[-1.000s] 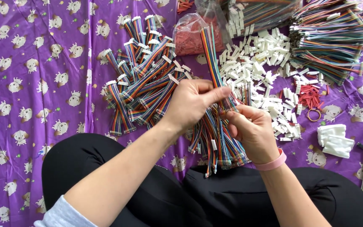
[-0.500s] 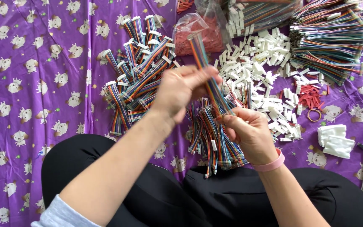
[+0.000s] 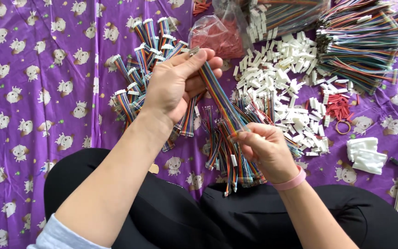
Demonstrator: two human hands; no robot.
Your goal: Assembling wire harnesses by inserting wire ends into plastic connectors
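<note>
Above purple cloth (image 3: 33, 138), both hands stretching rainbow ribbon cable (image 3: 219, 99), perhaps taut

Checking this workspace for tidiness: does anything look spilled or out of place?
Nothing looks damaged. White connector housings lie in a loose scattered heap on the purple cloth, spreading toward the red pieces; the left hand and right hand hold one rainbow ribbon cable taut.

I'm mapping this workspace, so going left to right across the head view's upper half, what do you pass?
Finished ribbon cables → left hand → red bag → white connectors → loose wire bundle.
</note>
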